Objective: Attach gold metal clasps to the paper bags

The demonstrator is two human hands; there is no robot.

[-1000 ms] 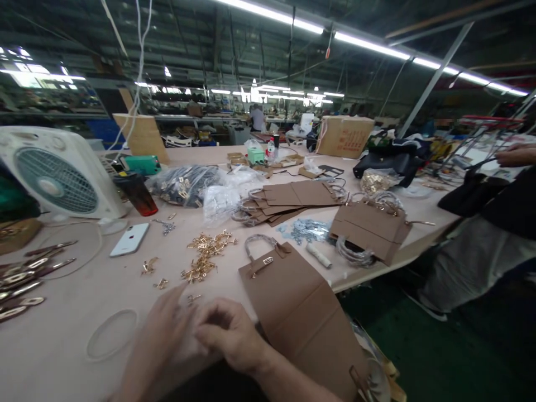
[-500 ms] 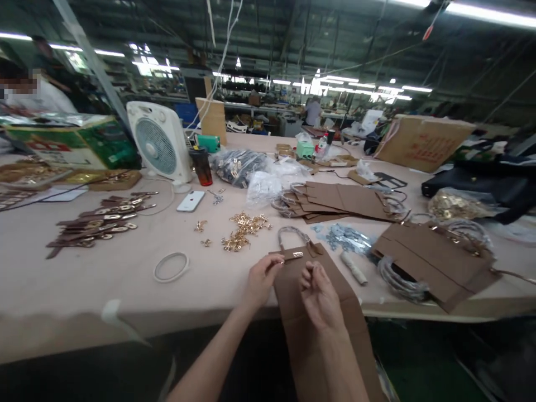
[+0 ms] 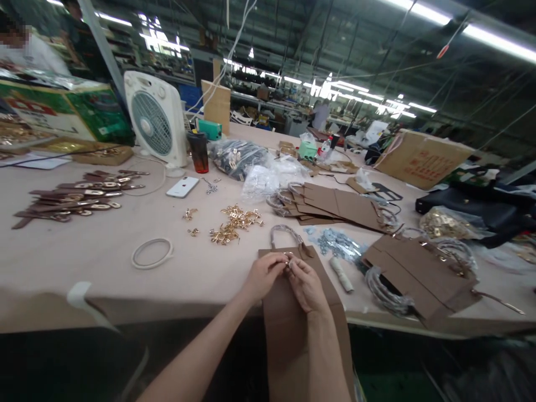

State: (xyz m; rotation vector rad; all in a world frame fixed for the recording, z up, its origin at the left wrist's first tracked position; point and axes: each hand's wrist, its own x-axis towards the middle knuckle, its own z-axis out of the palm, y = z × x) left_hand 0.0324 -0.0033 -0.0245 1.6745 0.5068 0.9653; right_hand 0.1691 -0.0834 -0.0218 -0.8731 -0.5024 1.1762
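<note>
In the head view, a brown bag piece [image 3: 288,335] with a plastic-wrapped handle [image 3: 288,229] lies at the table's front edge and hangs down over it. My left hand [image 3: 264,274] is closed in a pinch over its upper part. Against its fingertips, my right hand [image 3: 306,283] pinches too. A small shiny metal fitting shows between the fingers of both hands; its exact form is mostly hidden. Beyond the hands lies a pile of small gold fittings [image 3: 237,220]. Flat grey metal pieces [image 3: 337,245] are scattered right of the handle.
A rolled strip [image 3: 341,274] and brown bags [image 3: 422,273] lie on the right, with more stacked bags [image 3: 343,204] behind. Leftward are a tape roll [image 3: 152,253], brown straps with gold buckles [image 3: 71,195], a phone [image 3: 182,187], a cup [image 3: 198,152] and a fan [image 3: 154,120].
My right hand has moved left and in to meet my left hand at the fingertips. The gold fitting seen on the bag is now largely covered. The camera view has tilted slightly.
</note>
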